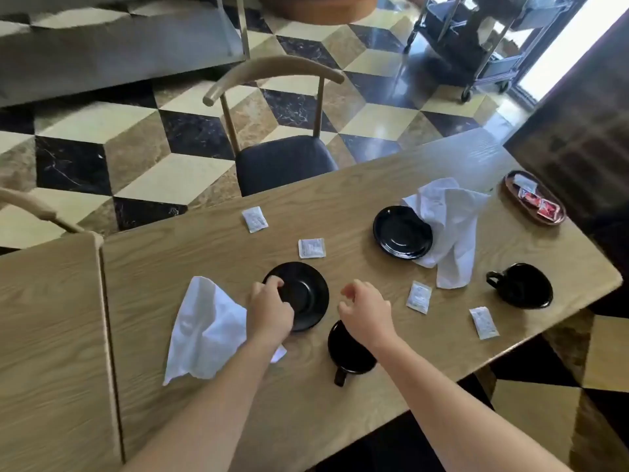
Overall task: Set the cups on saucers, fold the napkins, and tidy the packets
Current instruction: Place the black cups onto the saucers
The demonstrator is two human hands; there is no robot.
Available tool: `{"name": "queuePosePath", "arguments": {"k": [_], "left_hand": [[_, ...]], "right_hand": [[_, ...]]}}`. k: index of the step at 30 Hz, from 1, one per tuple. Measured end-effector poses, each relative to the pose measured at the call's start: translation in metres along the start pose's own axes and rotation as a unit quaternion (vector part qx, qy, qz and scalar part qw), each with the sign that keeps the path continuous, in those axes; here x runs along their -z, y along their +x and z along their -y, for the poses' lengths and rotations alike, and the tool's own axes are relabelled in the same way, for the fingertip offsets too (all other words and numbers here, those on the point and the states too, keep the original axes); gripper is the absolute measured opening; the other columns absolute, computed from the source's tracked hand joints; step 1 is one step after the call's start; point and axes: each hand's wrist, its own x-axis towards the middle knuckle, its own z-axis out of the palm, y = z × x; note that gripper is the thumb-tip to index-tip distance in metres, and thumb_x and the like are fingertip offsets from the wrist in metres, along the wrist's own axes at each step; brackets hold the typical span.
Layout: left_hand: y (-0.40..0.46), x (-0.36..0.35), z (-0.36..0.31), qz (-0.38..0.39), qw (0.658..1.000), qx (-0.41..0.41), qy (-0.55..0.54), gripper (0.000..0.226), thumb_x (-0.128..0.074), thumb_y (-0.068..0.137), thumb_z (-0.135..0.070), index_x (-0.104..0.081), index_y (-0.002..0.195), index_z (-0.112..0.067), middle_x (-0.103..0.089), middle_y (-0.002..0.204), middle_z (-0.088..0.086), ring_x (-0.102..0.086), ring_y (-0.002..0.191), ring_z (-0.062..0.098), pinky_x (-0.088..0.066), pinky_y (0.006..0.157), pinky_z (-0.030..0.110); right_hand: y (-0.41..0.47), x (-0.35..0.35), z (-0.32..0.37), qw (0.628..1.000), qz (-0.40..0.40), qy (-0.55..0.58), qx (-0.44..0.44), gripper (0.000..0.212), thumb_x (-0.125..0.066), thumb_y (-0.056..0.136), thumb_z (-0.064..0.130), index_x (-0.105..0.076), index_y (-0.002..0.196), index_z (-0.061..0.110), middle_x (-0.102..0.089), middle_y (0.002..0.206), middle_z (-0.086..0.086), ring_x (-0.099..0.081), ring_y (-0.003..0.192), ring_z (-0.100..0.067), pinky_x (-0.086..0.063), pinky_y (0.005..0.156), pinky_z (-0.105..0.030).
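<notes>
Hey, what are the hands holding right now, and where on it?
The left hand grips the near black saucer by its left rim. The right hand holds nothing; it hovers with loosely curled fingers above the black cup.

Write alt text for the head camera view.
A person's left hand grips a black saucer on a wooden table, the right hand hovering over a black cup. White packets, two crumpled napkins, another saucer and cup lie scattered.

Two black saucers [308, 294] [401, 233], two black cups [350, 356] [524, 286] (neither on a saucer), two crumpled white napkins [204, 332] [449, 226], white packets [311, 248] scattered.
</notes>
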Motion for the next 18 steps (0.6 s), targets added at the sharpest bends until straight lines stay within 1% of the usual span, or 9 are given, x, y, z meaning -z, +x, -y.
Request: {"name": "queuePosePath", "arguments": {"k": [2,5,7,9,10,12,14,16,18], "left_hand": [[0.023,0.003,0.001,-0.032,0.997,0.002,0.065,0.041,-0.048,0.087,0.005,-0.053,0.124,-0.012,-0.046,0.127,0.013,-0.048,0.118,0.035,-0.044,0.087,0.039],[0.059,0.009,0.008,-0.027,0.994,0.079,0.077,0.031,-0.050,0.088,0.001,-0.052,0.118,-0.005,-0.050,0.126,0.016,-0.053,0.113,0.039,-0.043,0.084,0.042],[0.074,0.011,0.014,-0.011,0.989,0.141,0.053,0.009,-0.053,0.087,-0.007,-0.054,0.095,-0.003,-0.058,0.102,0.015,-0.057,0.092,0.037,-0.043,0.073,0.037],[0.079,0.013,0.016,0.009,0.987,0.155,0.030,0.013,-0.052,0.084,-0.007,-0.047,0.072,-0.008,-0.050,0.072,0.009,-0.049,0.068,0.030,-0.040,0.059,0.031],[0.081,0.013,0.017,0.014,0.987,0.158,0.010,0.015,-0.050,0.082,-0.005,-0.047,0.068,-0.010,-0.047,0.067,0.008,-0.046,0.061,0.029,-0.038,0.054,0.030],[0.081,0.013,0.017,0.025,0.985,0.168,-0.033,0.013,-0.048,0.086,-0.006,-0.057,0.084,-0.014,-0.055,0.075,0.011,-0.050,0.059,0.031,-0.042,0.051,0.030],[0.080,0.009,0.021,0.036,0.981,0.178,-0.069,0.021,-0.049,0.089,-0.015,-0.061,0.102,-0.026,-0.065,0.091,0.008,-0.062,0.072,0.034,-0.050,0.054,0.031],[0.077,0.005,0.022,0.051,0.974,0.197,-0.096,0.021,-0.049,0.088,-0.019,-0.063,0.101,-0.028,-0.068,0.100,0.004,-0.066,0.087,0.032,-0.057,0.059,0.034],[0.075,-0.002,0.025,0.048,0.972,0.199,-0.114,0.022,-0.048,0.088,-0.013,-0.063,0.094,-0.028,-0.067,0.098,0.002,-0.064,0.090,0.030,-0.061,0.064,0.040]], "right_hand": [[0.026,-0.005,0.000,0.999,0.027,-0.019,-0.020,0.030,-0.056,0.090,0.028,-0.060,0.119,0.020,-0.061,0.116,0.003,-0.058,0.110,-0.020,-0.040,0.094,-0.039],[0.057,-0.013,-0.002,0.991,0.111,-0.001,-0.070,0.039,-0.060,0.091,0.035,-0.061,0.125,0.015,-0.065,0.120,-0.001,-0.062,0.110,-0.023,-0.049,0.094,-0.038],[0.068,-0.020,-0.002,0.986,0.141,0.035,-0.087,0.037,-0.064,0.088,0.034,-0.068,0.114,0.008,-0.071,0.111,-0.006,-0.067,0.103,-0.028,-0.054,0.085,-0.038],[0.078,-0.027,0.000,0.983,0.152,0.061,-0.086,0.034,-0.065,0.084,0.027,-0.070,0.101,-0.002,-0.075,0.095,-0.013,-0.070,0.090,-0.033,-0.058,0.076,-0.041],[0.081,-0.029,0.000,0.982,0.154,0.067,-0.085,0.033,-0.064,0.082,0.024,-0.069,0.097,-0.005,-0.074,0.087,-0.014,-0.069,0.081,-0.033,-0.057,0.072,-0.039],[0.084,-0.032,0.002,0.981,0.161,0.068,-0.083,0.026,-0.061,0.078,0.018,-0.066,0.086,-0.006,-0.067,0.077,-0.010,-0.061,0.069,-0.027,-0.056,0.068,-0.038],[0.085,-0.033,0.000,0.977,0.173,0.082,-0.092,0.021,-0.059,0.076,0.016,-0.065,0.085,-0.003,-0.069,0.077,-0.008,-0.065,0.063,-0.026,-0.061,0.072,-0.041],[0.084,-0.033,-0.003,0.971,0.189,0.107,-0.104,0.020,-0.060,0.076,0.015,-0.067,0.091,0.004,-0.073,0.082,-0.009,-0.073,0.060,-0.028,-0.064,0.072,-0.044],[0.082,-0.036,-0.006,0.965,0.198,0.128,-0.112,0.020,-0.060,0.078,0.013,-0.067,0.096,0.009,-0.073,0.086,-0.009,-0.075,0.062,-0.028,-0.064,0.073,-0.045]]}}
